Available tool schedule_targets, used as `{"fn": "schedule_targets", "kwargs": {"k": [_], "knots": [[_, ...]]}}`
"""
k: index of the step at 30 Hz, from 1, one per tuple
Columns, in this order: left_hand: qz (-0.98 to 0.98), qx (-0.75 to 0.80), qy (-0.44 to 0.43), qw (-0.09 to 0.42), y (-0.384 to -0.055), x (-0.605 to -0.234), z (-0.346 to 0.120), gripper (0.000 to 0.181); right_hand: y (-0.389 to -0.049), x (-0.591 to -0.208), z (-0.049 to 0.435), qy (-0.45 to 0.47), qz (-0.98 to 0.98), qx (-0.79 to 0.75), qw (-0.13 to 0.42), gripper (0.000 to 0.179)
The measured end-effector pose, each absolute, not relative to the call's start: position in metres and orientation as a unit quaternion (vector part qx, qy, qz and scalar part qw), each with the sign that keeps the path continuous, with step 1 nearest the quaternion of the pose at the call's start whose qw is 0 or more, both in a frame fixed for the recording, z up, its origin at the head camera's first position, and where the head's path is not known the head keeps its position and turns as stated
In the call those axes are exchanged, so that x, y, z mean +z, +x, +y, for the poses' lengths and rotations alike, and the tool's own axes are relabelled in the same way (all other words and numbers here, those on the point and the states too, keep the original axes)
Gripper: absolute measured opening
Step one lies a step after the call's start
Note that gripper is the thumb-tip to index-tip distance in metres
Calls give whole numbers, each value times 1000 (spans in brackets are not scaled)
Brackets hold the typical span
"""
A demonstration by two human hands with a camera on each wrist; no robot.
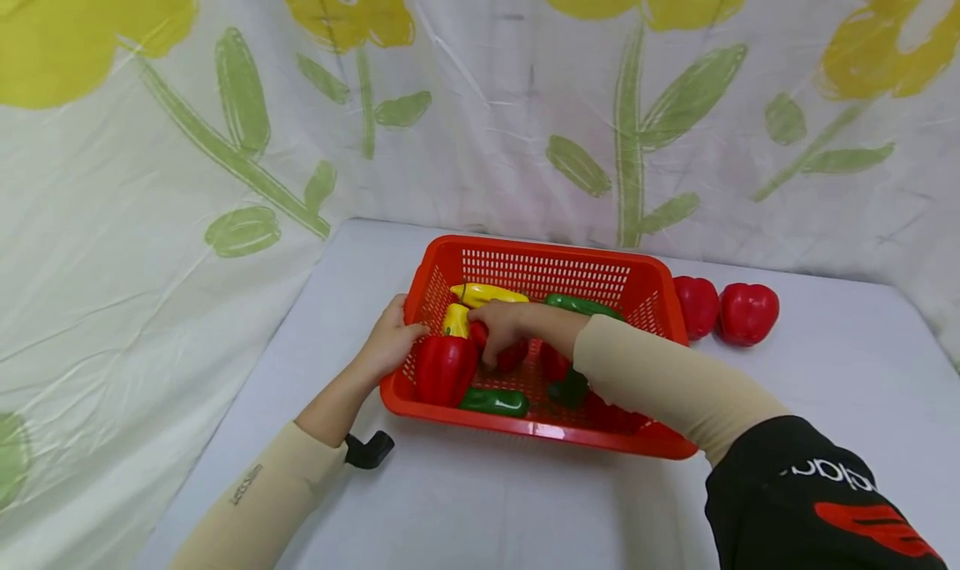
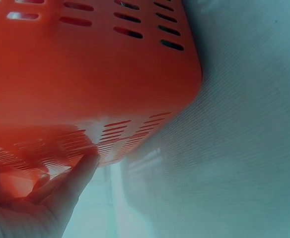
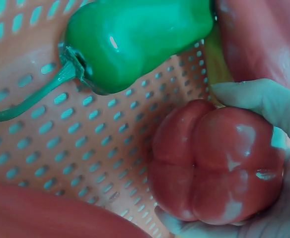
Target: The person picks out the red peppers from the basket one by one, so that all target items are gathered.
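An orange-red perforated basket (image 1: pixel 465 418) stands on the table, holding several peppers. My left hand (image 1: pixel 390 337) grips its left rim, thumb over the edge; in the left wrist view the fingers (image 2: pixel 78 183) lie against the outer wall. Inside the basket, my right hand (image 1: pixel 504 324) holds a red bell pepper (image 3: pixel 214 158), thumb on one side and fingers on the other. Left of it stands a larger red bell pepper (image 1: pixel 446 370). A green pepper (image 3: pixel 140 39) with a long stem lies close by. Two yellow peppers, one long (image 1: pixel 489 293) and one short (image 1: pixel 455 320), lie at the back left.
Two red bell peppers (image 1: pixel 747 313) sit on the table just right of the basket. Another green pepper (image 1: pixel 581 305) lies along its back wall. The right forearm covers part of the basket's right side. A flower-printed white cloth (image 1: pixel 480 120) hangs behind the white table (image 1: pixel 525 512).
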State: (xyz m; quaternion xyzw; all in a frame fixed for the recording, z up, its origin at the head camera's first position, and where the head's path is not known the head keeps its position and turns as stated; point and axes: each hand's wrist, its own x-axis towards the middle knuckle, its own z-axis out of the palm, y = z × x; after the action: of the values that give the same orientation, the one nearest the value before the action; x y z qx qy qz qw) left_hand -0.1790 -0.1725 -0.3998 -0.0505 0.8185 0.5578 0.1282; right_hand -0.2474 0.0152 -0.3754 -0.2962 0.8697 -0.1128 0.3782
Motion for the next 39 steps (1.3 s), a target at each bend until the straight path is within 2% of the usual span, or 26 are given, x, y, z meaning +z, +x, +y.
{"fn": "schedule_targets", "kwargs": {"k": [8, 22, 30, 39], "knots": [[817, 560, -50, 127, -179, -399, -171, 42, -249, -372, 19, -263, 868, -148, 394, 81], [819, 559, -48, 124, -177, -403, -171, 41, -249, -353, 29, -273, 851, -192, 406, 55], [822, 556, -43, 118, -177, -402, -173, 42, -245, -339, 48, -277, 837, -234, 410, 50], [821, 556, -47, 122, -177, -403, -171, 42, -239, -331, 57, -281, 829, -284, 392, 44]]}}
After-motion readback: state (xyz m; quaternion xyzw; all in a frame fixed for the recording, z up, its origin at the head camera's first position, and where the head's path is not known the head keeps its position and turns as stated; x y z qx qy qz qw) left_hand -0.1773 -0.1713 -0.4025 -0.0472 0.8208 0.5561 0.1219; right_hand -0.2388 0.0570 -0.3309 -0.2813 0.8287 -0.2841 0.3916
